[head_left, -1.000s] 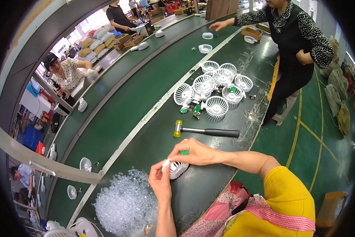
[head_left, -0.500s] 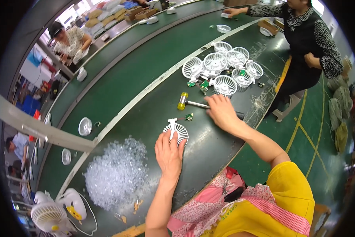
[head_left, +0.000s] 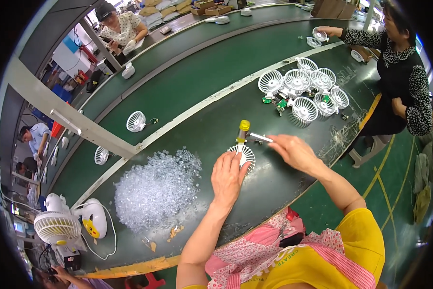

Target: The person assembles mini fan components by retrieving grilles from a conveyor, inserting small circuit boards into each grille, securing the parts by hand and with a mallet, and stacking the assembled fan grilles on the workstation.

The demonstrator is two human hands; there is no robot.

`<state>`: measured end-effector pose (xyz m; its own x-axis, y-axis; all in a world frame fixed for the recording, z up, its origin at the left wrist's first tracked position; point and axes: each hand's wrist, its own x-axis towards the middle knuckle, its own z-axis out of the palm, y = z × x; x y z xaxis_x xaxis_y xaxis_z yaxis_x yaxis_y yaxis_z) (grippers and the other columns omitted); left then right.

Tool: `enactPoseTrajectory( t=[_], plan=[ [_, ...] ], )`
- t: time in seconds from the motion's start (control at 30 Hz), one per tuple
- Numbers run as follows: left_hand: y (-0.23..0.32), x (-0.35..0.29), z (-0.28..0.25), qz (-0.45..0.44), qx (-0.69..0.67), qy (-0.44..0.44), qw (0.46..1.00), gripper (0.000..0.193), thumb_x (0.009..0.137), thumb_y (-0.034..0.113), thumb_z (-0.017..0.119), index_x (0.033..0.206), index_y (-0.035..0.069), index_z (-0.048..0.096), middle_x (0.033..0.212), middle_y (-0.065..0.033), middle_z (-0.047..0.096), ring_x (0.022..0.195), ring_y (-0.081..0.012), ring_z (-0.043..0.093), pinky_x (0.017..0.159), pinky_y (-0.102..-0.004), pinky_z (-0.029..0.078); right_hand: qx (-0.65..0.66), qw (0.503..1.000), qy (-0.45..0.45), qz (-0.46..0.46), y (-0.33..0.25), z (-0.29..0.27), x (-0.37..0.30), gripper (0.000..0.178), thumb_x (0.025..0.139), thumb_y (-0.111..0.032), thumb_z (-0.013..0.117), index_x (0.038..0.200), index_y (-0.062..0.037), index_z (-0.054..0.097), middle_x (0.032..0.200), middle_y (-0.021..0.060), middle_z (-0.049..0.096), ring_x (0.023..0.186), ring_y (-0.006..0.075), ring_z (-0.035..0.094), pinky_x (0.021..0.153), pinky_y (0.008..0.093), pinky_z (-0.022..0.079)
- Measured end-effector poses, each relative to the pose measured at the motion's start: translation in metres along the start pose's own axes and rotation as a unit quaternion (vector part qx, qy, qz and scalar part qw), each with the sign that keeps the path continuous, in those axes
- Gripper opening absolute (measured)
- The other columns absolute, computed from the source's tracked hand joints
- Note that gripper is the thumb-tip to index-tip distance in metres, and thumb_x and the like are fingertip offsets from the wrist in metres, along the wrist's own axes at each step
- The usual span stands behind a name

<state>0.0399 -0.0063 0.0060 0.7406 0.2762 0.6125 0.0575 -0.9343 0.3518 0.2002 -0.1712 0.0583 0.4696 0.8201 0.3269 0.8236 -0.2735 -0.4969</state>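
My left hand (head_left: 227,176) lies over a white round slatted fan housing (head_left: 248,155) on the dark green bench, fingers across it and thumb at its right edge, holding it down. My right hand (head_left: 293,151) is closed round the handle of a small hammer (head_left: 244,131) with a yellow-faced head. That head is at the narrow neck of the housing, at its far end, and hides most of it; whether they touch I cannot tell. Part of a small green circuit board shows beside the neck, behind the shaft.
A heap of clear plastic pieces (head_left: 156,188) lies left of my left hand. Several white fan housings (head_left: 304,110) with green boards sit beyond my right hand. A white post (head_left: 67,118) rises at left, near a desk fan (head_left: 57,226). A co-worker (head_left: 399,86) handles a housing at far right.
My right hand has picked the hammer up off the bench and brought it left to the housing's neck. My left hand stays on the housing. The whole view has shifted.
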Motion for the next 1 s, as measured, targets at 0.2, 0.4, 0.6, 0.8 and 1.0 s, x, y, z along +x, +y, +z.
enactPoseTrajectory(
  t=[0.2, 0.4, 0.6, 0.8, 1.0],
  plan=[
    [-0.054, 0.029, -0.024, -0.096, 0.183, 0.076, 0.975, 0.028, 0.085, 0.017, 0.071, 0.111, 0.009, 0.065, 0.105, -0.0055, 0.063, 0.102, -0.0257, 0.055, 0.087, -0.0423, 0.040, -0.091, 0.985, 0.137, -0.057, 0.032, 0.008, 0.014, 0.028, 0.087, -0.008, 0.067, 0.114, -0.0031, 0.064, 0.110, 0.0117, 0.060, 0.101, 0.0315, 0.057, 0.085, 0.0413, 0.048],
    [-0.101, 0.033, -0.026, -0.176, 0.270, 0.025, 0.946, 0.012, 0.081, 0.010, 0.071, 0.092, 0.006, 0.072, 0.092, -0.0071, 0.064, 0.093, -0.0277, 0.054, 0.084, -0.0425, 0.038, 0.000, 0.993, -0.012, -0.116, 0.015, 0.051, 0.036, 0.022, 0.091, -0.013, 0.062, 0.111, -0.0039, 0.067, 0.109, 0.0113, 0.062, 0.105, 0.0292, 0.055, 0.090, 0.0410, 0.044],
    [-0.104, 0.033, -0.040, -0.167, 0.263, 0.028, 0.950, 0.007, 0.078, 0.009, 0.073, 0.085, 0.006, 0.071, 0.083, -0.0066, 0.064, 0.090, -0.0277, 0.054, 0.082, -0.0420, 0.037, 0.058, 0.995, -0.059, -0.057, 0.010, 0.060, 0.047, 0.016, 0.092, -0.016, 0.064, 0.103, -0.0044, 0.067, 0.094, 0.0103, 0.060, 0.094, 0.0272, 0.056, 0.084, 0.0403, 0.043],
    [-0.055, 0.025, -0.027, -0.376, -0.452, 0.060, 0.807, 0.018, 0.092, 0.012, 0.070, 0.107, 0.003, 0.071, 0.101, -0.0043, 0.071, 0.090, -0.0114, 0.063, 0.078, -0.0257, 0.047, 0.317, 0.948, 0.030, -0.010, -0.016, 0.058, 0.044, 0.020, 0.094, -0.012, 0.062, 0.109, 0.0021, 0.063, 0.099, 0.0150, 0.069, 0.090, 0.0289, 0.068, 0.080, 0.0362, 0.053],
    [-0.025, 0.021, -0.018, -0.458, -0.671, 0.038, 0.582, 0.032, 0.094, 0.012, 0.067, 0.121, -0.003, 0.062, 0.113, -0.0133, 0.069, 0.101, -0.0179, 0.066, 0.092, -0.0300, 0.053, 0.311, 0.948, 0.056, -0.045, -0.029, 0.065, 0.035, 0.018, 0.094, -0.009, 0.062, 0.108, 0.0018, 0.065, 0.098, 0.0149, 0.071, 0.089, 0.0277, 0.070, 0.077, 0.0358, 0.055]
  ],
)
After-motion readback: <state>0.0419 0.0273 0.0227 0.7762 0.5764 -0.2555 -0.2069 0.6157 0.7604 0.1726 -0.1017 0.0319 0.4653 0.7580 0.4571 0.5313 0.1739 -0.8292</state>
